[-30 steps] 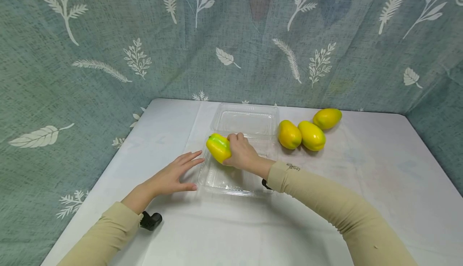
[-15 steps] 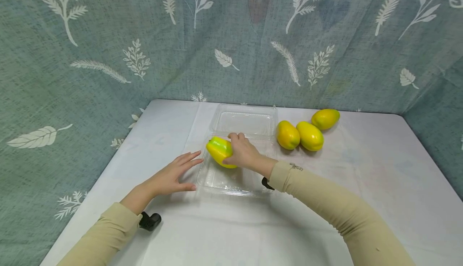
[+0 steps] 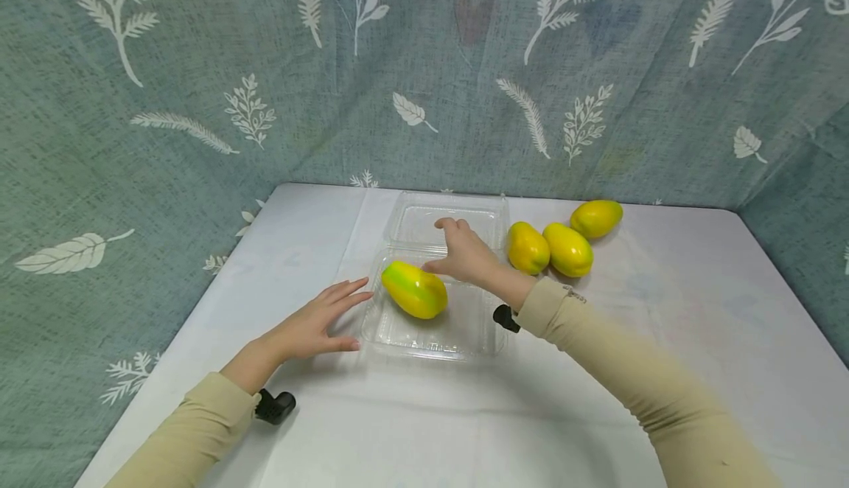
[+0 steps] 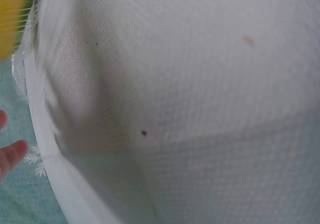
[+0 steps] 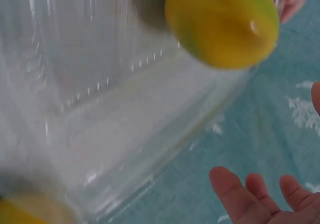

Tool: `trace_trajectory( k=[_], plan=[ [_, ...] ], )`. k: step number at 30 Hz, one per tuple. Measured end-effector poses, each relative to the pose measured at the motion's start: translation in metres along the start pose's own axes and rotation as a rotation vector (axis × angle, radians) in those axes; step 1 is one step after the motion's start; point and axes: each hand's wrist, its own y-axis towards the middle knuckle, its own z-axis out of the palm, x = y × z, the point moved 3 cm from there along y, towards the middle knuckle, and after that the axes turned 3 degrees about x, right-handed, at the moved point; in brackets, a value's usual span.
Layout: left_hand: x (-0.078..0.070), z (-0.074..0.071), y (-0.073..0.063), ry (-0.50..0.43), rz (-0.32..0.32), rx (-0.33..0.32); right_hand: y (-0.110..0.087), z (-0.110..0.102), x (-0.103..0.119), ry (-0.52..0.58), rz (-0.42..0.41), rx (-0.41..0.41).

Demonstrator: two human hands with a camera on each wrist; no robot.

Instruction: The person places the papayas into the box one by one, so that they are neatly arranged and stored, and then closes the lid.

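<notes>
A yellow mango (image 3: 414,290) with a green streak lies in the base of a clear plastic clamshell box (image 3: 464,333); the box's lid (image 3: 446,224) is folded back behind it. Just above and to the right of the mango is my right hand (image 3: 467,256), its fingers spread and holding nothing. The right wrist view shows those fingertips (image 5: 225,181) apart from the mango (image 5: 222,24). My left hand (image 3: 312,326) hovers beside the box's left edge, fingers extended, with nothing in it. In the left wrist view only some fingertips (image 4: 12,154) show.
Three more mangoes stand to the right of the box: one by its edge (image 3: 528,248), one touching that (image 3: 568,250), one farther back (image 3: 597,219). A white cloth covers the table (image 3: 424,422). A patterned curtain (image 3: 371,105) hangs behind.
My right hand has let go of the mango and moved up and right from it. The mango has shifted slightly right and down and now rests in the box. My left hand has stayed put.
</notes>
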Motion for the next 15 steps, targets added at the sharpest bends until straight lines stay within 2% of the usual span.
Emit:
trace_trajectory(
  k=[7,15],
  plan=[
    [-0.003,-0.002,0.000,-0.018,0.000,-0.001,-0.008,-0.038,-0.028,0.054,-0.003,-0.045],
    [-0.002,-0.001,0.000,-0.018,-0.004,0.005,-0.017,-0.071,-0.069,0.065,0.077,-0.050]
  ],
)
